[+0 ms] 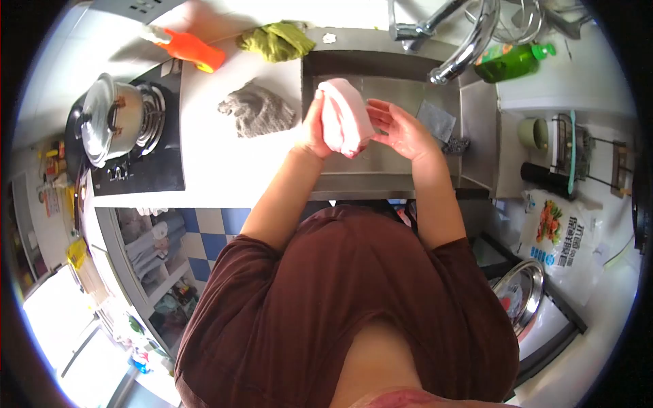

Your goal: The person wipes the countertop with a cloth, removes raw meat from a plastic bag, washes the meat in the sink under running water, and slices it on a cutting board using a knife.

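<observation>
Over the sink (381, 165), my left hand (314, 129) grips a thick, pale pink slab (345, 115) by its left side. The slab looks like raw meat, with a redder patch at its lower end. My right hand (401, 132) is just to the right of it, fingers apart and holding nothing; its fingertips are close to the slab, and I cannot tell whether they touch. A crumpled grey cloth (257, 111) lies on the white counter left of my left hand. Beyond my right hand, a clear plastic piece (435, 121) and a dark scrubber (456, 145) rest in the sink.
Above the sink's right side hangs a metal faucet (452, 64), near a green bottle (513, 63). A green cloth (277, 41) and an orange spray bottle (190, 51) are at the counter's back. A lidded pot (112, 119) stands on the stove (170, 170). A cup (532, 134) sits right.
</observation>
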A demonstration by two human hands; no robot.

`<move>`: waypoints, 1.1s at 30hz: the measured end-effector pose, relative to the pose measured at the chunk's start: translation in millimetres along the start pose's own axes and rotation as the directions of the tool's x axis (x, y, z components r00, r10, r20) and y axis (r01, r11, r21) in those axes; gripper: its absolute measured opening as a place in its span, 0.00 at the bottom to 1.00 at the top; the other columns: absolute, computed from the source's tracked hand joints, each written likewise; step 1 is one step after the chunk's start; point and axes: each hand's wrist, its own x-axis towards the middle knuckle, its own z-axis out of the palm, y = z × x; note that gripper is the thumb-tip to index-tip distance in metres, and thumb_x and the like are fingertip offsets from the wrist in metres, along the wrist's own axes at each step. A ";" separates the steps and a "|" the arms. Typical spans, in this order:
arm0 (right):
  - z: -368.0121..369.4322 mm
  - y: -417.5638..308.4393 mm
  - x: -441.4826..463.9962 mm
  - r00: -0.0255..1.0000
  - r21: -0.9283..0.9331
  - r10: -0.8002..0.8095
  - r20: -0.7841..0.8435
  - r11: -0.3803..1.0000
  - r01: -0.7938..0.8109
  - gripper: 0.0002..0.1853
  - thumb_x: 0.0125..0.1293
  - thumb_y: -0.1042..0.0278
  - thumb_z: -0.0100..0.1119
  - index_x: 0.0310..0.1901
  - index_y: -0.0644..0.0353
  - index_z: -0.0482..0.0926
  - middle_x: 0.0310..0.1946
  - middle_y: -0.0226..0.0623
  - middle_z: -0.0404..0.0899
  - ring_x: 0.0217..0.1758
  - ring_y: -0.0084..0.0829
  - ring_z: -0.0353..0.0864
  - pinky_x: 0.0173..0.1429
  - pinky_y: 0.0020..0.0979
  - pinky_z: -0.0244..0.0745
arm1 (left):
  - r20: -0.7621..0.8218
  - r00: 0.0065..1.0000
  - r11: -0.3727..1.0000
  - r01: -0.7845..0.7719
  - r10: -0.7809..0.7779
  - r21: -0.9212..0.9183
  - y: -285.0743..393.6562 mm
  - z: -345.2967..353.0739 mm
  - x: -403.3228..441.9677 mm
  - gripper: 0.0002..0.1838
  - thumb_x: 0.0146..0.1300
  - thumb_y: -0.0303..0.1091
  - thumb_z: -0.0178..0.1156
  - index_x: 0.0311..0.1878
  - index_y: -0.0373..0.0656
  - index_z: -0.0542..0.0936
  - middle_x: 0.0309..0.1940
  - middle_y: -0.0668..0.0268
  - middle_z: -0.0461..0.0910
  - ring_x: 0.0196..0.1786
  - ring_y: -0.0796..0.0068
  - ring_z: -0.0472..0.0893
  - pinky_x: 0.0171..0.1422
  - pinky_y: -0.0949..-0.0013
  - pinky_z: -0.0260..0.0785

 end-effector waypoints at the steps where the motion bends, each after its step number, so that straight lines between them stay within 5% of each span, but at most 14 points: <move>1: -1.4 4.3 4.0 0.998 -0.012 -0.001 -0.070 1.000 0.000 0.29 0.67 0.47 0.58 0.64 0.56 0.69 0.58 0.38 0.76 0.61 0.31 0.74 0.63 0.39 0.68 | -0.036 0.998 0.999 -0.053 0.052 -0.013 12.9 -1.7 -4.5 0.35 0.66 0.62 0.52 0.64 0.43 0.69 0.57 0.58 0.76 0.59 0.59 0.76 0.64 0.54 0.69; 4: -7.5 20.6 13.9 0.914 -0.243 -0.057 -0.401 0.969 -0.046 0.27 0.67 0.47 0.57 0.61 0.56 0.71 0.58 0.39 0.75 0.62 0.30 0.73 0.62 0.39 0.68 | -0.044 0.963 0.964 -0.266 0.265 -0.019 64.5 -30.0 -18.6 0.35 0.66 0.62 0.51 0.65 0.44 0.68 0.57 0.58 0.75 0.59 0.58 0.75 0.64 0.54 0.69; 7: -17.4 18.7 12.7 0.984 0.040 0.033 -0.177 0.999 -0.026 0.26 0.67 0.45 0.57 0.59 0.54 0.73 0.58 0.37 0.75 0.62 0.29 0.72 0.61 0.39 0.67 | -0.063 0.903 0.903 -0.428 0.426 -0.029 104.7 -80.5 -29.8 0.38 0.66 0.64 0.49 0.68 0.44 0.64 0.61 0.58 0.71 0.63 0.58 0.71 0.66 0.54 0.66; 10: -8.8 20.8 21.5 0.906 -0.432 0.010 -0.422 0.877 -0.211 0.24 0.69 0.45 0.53 0.58 0.53 0.73 0.57 0.36 0.76 0.63 0.31 0.71 0.62 0.41 0.67 | -0.395 0.802 0.889 -0.447 0.449 0.103 112.1 -102.0 -31.5 0.44 0.59 0.69 0.54 0.69 0.46 0.62 0.64 0.59 0.67 0.67 0.57 0.67 0.67 0.47 0.63; 13: 23.4 -0.1 28.5 0.979 0.139 0.145 -0.141 0.982 -0.125 0.23 0.70 0.46 0.52 0.57 0.53 0.73 0.56 0.35 0.77 0.63 0.32 0.71 0.63 0.43 0.67 | -0.410 0.807 0.890 -0.455 0.424 0.024 116.0 -117.0 -21.3 0.45 0.55 0.70 0.57 0.67 0.47 0.64 0.63 0.58 0.69 0.65 0.53 0.68 0.64 0.40 0.63; 17: 96.7 4.7 79.6 0.988 -0.170 -0.119 -0.097 0.980 0.101 0.21 0.71 0.54 0.52 0.59 0.56 0.72 0.57 0.39 0.77 0.66 0.33 0.70 0.63 0.41 0.70 | -0.109 0.901 0.868 -0.434 0.420 -0.243 114.9 -104.5 -52.5 0.40 0.58 0.70 0.52 0.65 0.50 0.69 0.59 0.59 0.73 0.59 0.50 0.73 0.57 0.35 0.66; 19: 124.6 16.7 126.8 0.928 0.285 0.092 0.361 0.936 -0.204 0.21 0.71 0.57 0.52 0.61 0.58 0.71 0.60 0.41 0.74 0.66 0.34 0.70 0.64 0.40 0.70 | 0.250 0.856 0.853 -0.334 0.452 -0.400 114.6 -114.4 -72.0 0.40 0.59 0.71 0.50 0.65 0.51 0.69 0.59 0.59 0.73 0.59 0.50 0.73 0.56 0.34 0.66; 21: 173.7 40.1 151.6 0.867 0.255 0.105 0.488 0.933 -0.256 0.22 0.71 0.58 0.52 0.62 0.59 0.69 0.60 0.42 0.73 0.63 0.34 0.73 0.63 0.41 0.72 | 0.098 0.861 0.822 -0.435 0.500 -0.367 109.8 -105.7 -95.8 0.41 0.59 0.73 0.45 0.63 0.48 0.69 0.51 0.57 0.75 0.50 0.52 0.75 0.48 0.44 0.68; 23: 198.2 75.8 169.5 0.972 -0.339 0.191 0.140 0.931 -0.134 0.21 0.72 0.63 0.48 0.63 0.61 0.66 0.54 0.42 0.78 0.57 0.37 0.77 0.60 0.43 0.74 | -0.156 0.841 0.806 -0.541 0.518 -0.239 115.0 -71.0 -121.1 0.41 0.61 0.73 0.41 0.57 0.43 0.71 0.36 0.54 0.79 0.32 0.56 0.78 0.32 0.57 0.69; 25: 221.1 70.9 171.2 0.990 -0.566 0.124 0.075 0.822 -0.060 0.19 0.69 0.67 0.50 0.59 0.62 0.70 0.51 0.45 0.79 0.55 0.39 0.78 0.59 0.42 0.73 | 0.219 0.788 0.793 -0.470 0.575 -0.388 119.7 -97.8 -128.3 0.40 0.61 0.70 0.45 0.64 0.46 0.69 0.53 0.56 0.76 0.52 0.54 0.75 0.54 0.48 0.68; 27: 226.6 84.1 168.1 0.774 -0.818 -0.461 0.434 0.159 0.554 0.16 0.63 0.68 0.53 0.51 0.63 0.77 0.48 0.48 0.80 0.51 0.43 0.79 0.57 0.41 0.74 | 0.268 0.775 0.771 -0.398 0.573 -0.497 123.1 -107.3 -144.7 0.39 0.61 0.68 0.48 0.65 0.47 0.69 0.58 0.57 0.75 0.60 0.54 0.74 0.62 0.45 0.66; 29: 193.0 115.9 192.2 0.646 -0.734 -0.372 0.667 -0.178 0.655 0.20 0.60 0.63 0.55 0.48 0.70 0.78 0.44 0.50 0.81 0.48 0.41 0.81 0.56 0.33 0.74 | 0.074 0.842 0.728 -0.414 0.535 -0.547 125.1 -111.8 -167.7 0.40 0.58 0.67 0.55 0.64 0.47 0.70 0.58 0.58 0.75 0.60 0.55 0.74 0.63 0.42 0.65; 31: 222.8 121.7 179.5 0.708 -0.814 -0.412 0.573 -0.185 0.551 0.19 0.61 0.64 0.55 0.48 0.70 0.79 0.46 0.52 0.81 0.52 0.40 0.80 0.58 0.33 0.72 | -0.037 0.851 0.706 -0.459 0.524 -0.540 138.8 -107.7 -199.2 0.41 0.55 0.68 0.58 0.64 0.46 0.70 0.58 0.58 0.75 0.59 0.55 0.74 0.62 0.41 0.65; 33: 290.4 113.7 142.0 0.902 -0.853 -0.231 0.364 0.306 0.423 0.23 0.67 0.61 0.55 0.57 0.69 0.74 0.55 0.47 0.77 0.60 0.35 0.74 0.65 0.32 0.66 | -0.192 0.850 0.676 -0.511 0.491 -0.532 151.8 -107.1 -238.2 0.42 0.55 0.70 0.57 0.62 0.45 0.71 0.57 0.58 0.75 0.58 0.55 0.74 0.61 0.46 0.66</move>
